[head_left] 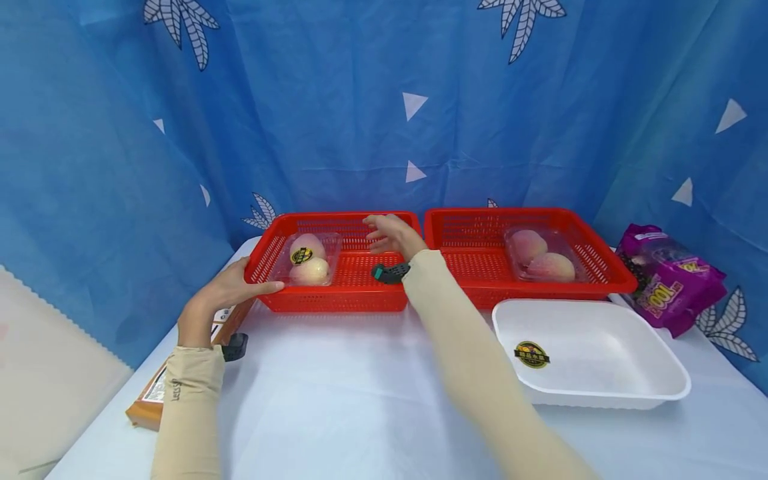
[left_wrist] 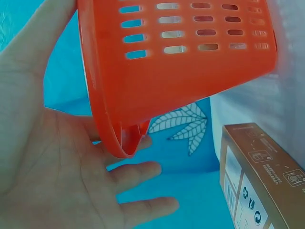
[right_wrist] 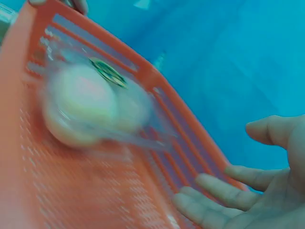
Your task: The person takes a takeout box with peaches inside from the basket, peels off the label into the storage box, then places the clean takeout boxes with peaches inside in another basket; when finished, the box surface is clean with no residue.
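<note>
My left hand (head_left: 231, 288) grips the front left corner of the left red plastic basket (head_left: 336, 301), its thumb lying over the rim. In the left wrist view that basket's slotted wall (left_wrist: 190, 71) shows, with the other fingers spread loosely beneath the rim. A clear pack of peaches (head_left: 311, 268) with a dark label sits at the left end inside. Above the right part of the same basket hovers my right hand (head_left: 393, 235), holding nothing. The right wrist view, somewhat blurred, shows its fingers (right_wrist: 224, 191) extended near the basket wall, apart from the peach pack (right_wrist: 86, 105).
A second red basket (head_left: 474, 267) with another pack of peaches (head_left: 543, 257) stands at right. Before it lies a white tray (head_left: 600, 347) with a label. A purple bag (head_left: 666, 287) rests at far right; a brown box (head_left: 150, 408) lies by my left forearm. Blue curtain hangs behind.
</note>
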The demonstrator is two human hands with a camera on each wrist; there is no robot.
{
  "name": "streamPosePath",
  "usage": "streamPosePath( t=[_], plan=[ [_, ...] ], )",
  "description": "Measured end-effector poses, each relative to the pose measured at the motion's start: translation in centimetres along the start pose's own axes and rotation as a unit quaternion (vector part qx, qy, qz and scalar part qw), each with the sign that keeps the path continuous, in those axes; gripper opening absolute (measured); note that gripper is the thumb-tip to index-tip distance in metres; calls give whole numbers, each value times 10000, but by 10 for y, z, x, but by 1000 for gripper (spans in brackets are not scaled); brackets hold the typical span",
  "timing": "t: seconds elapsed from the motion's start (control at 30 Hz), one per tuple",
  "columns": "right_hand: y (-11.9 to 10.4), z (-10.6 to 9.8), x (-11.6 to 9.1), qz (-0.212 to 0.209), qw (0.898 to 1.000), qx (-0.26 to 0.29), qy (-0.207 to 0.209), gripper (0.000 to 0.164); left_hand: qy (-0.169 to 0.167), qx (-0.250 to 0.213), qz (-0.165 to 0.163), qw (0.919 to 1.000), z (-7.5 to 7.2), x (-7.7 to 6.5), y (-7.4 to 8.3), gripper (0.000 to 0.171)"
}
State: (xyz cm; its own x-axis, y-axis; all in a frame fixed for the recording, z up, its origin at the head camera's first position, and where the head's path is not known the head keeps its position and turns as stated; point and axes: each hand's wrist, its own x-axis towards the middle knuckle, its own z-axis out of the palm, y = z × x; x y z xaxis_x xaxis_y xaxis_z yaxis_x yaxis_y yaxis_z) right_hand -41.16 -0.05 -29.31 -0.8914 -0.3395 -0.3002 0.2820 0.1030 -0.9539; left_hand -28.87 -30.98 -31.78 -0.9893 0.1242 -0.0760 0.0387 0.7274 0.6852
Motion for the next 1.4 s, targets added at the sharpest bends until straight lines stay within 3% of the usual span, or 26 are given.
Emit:
streamPosePath(
  t=[0.3, 0.53, 0.63, 0.8, 1.0, 1.27, 1.4],
  plan=[
    [29, 43, 13, 373, 9970, 600, -302, 62, 40, 111, -70, 9999, 7, 5, 5, 88],
    [34, 57, 13, 720, 9848, 1534, -386, 70, 33, 99, -40, 9999, 9, 7, 6, 89],
    [32, 59, 11, 717, 9839, 1595, -382, 69, 50, 115, -41, 9999, 8, 7, 5, 91],
    [30, 55, 10, 666, 9899, 1223, -283, 59, 65, 178, -64, 9998, 5, 7, 6, 90],
    [28, 47, 11, 362, 9985, 383, -162, 48, 80, 189, -193, 9996, 2, 6, 7, 97],
    [27, 41, 9, 182, 9993, -198, 259, 17, 76, 101, -177, 9998, 1, 2, 4, 94],
    [23, 39, 8, -49, 9984, -491, 278, 19, 77, 27, -253, 9996, 0, -1, 1, 96]
  ],
)
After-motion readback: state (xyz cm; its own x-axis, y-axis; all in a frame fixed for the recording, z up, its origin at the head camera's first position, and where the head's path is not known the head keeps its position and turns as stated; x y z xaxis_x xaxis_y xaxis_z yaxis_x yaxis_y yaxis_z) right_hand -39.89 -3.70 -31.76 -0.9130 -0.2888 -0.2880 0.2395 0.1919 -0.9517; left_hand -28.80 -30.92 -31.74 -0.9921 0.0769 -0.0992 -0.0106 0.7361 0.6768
